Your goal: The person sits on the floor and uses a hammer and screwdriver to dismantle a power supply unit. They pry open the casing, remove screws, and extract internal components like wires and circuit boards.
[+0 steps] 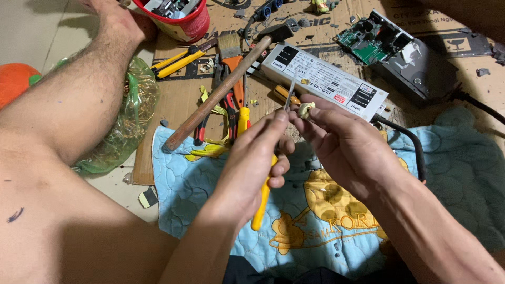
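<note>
Centrally, left hand [252,163] clamped on yellow screwdriver [261,202], right hand [336,142] pinching small cream part [305,109], white labelled box [323,80] behind.

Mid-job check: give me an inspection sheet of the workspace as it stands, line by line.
Surface: flattened cardboard on the floor, with a blue quilted mat over its near part.
Job's things: yellow-handled screwdriver in the left hand, its tip at a small pale part pinched by the right hand.
Clutter: wooden-handled hammer, red-handled pliers, paintbrush, yellow utility knife, red bucket, white power supply box, opened black casing with a green circuit board.
Grippers: both hands closed on their items.
Cables: black cable from the power supply.
Surroundings: clear bag of scrap, the person's bare leg.
</note>
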